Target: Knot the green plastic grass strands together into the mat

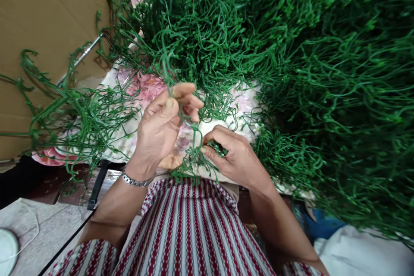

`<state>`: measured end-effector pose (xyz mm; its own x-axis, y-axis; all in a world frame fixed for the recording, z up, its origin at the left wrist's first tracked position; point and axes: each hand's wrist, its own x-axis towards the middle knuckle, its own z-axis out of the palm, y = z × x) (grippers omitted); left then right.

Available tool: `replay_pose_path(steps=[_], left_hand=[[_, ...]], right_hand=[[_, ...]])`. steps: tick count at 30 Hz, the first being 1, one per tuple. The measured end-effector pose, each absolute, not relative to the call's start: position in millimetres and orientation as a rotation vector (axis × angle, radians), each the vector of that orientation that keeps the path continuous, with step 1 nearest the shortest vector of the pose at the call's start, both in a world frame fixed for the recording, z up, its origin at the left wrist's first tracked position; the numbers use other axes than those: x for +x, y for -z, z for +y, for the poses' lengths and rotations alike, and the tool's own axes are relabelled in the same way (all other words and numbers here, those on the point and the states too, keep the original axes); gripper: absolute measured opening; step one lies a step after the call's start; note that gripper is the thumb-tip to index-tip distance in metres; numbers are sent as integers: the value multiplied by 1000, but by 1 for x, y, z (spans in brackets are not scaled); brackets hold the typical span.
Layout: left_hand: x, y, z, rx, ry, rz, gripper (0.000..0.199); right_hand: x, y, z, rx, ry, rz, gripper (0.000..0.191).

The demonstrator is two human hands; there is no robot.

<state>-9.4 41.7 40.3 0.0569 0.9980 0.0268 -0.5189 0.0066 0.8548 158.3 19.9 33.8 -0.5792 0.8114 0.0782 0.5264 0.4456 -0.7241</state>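
Observation:
Between thumb and forefinger, my left hand [161, 125] pinches a thin green plastic stem [166, 67]; its other fingers are loosely curled. The stem reaches up past the fingertips, and a strand runs down toward my right hand [237, 153]. My right hand is closed, thumb against forefinger, around several curly green artificial stems [216, 146]. More stem ends [190, 166] hang between the hands, close to the striped apron. Which strands belong to which piece is hard to tell. A floral cloth [148, 88] lies beneath both hands.
A large heap of green stems [226, 30] fills the back and right. At left, a smaller tangle [93, 116] lies by a metal rod [82, 56] and a cardboard panel [42, 17]. A black strap [97, 185] hangs at the cloth's front edge.

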Motion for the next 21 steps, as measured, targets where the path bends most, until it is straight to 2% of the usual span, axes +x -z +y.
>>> replay_pose_path(steps=[5, 8, 11, 16, 21], left_hand=[[-11, -25, 16, 1045, -1279, 877, 37], [-10, -20, 4, 1263, -1062, 1071, 23], [-10, -17, 3, 1321, -1022, 1134, 6], [-8, -11, 9, 1220, -1134, 1173, 3], [-1, -7, 9, 1402, -1295, 1174, 4]], right_hand=[[161, -40, 15, -1134, -660, -2277, 3], [159, -39, 15, -1158, -578, -2312, 4], [159, -36, 17, -1097, -659, -2266, 7], [165, -33, 19, -1123, -776, -2051, 17], [161, -29, 17, -1189, -908, -1969, 18]])
